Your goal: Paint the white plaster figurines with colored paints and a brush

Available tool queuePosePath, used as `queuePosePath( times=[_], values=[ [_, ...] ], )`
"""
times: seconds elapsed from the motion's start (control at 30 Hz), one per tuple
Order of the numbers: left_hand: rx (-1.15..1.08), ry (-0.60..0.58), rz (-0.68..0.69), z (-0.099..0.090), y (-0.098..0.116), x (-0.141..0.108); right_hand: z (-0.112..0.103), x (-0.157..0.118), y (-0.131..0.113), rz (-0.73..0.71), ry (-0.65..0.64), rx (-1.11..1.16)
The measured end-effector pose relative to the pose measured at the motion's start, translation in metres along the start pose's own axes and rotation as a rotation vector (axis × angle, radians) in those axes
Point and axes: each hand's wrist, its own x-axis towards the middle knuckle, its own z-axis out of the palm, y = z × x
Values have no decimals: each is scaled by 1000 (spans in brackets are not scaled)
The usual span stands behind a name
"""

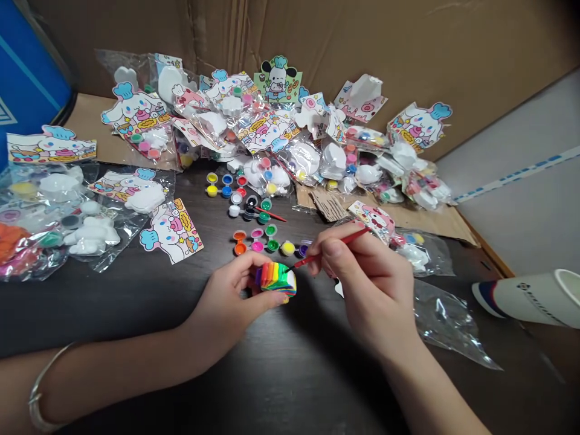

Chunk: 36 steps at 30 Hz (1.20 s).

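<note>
Your left fingers (pixel 267 297) curl closed around the rainbow-striped foam piece (pixel 276 281) over the dark worktop (pixel 136 326), while your right fingers (pixel 333 248) pinch a red paintbrush (pixel 356 237) with its tip just beside it, so a shaky hand could smear the paint.

**Even, soft light; sharp focus**
A soft shadow falls below the right hand (pixel 369 284) on the dark surface (pixel 113 308); plastic bags (pixel 446 320) beside it glint, and frame edges bow.

**Right-hand passage (pixel 369 284): narrow, obstacles listed.**
Ahead, you meet paint pots (pixel 257 246); to the right, a crumpled plastic bag (pixel 446 320) and a tipped paper cup (pixel 521 299). You have room toward you, over the dark tabletop (pixel 453 393).
</note>
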Motion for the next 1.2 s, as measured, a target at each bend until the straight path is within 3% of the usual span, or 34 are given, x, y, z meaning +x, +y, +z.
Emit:
queuePosePath(
  times=[0.3, 0.47, 1.2],
  values=[
    [26, -14, 11, -1, 0, -1, 0, -1, 1, 15, -42, -57],
    [23, -11, 15, -1, 0, -2, 0, 0, 1, -5, 3, -123],
    [40, -18, 15, 0, 2, -2, -2, -2, 0, -18, -34, -67]
  ],
)
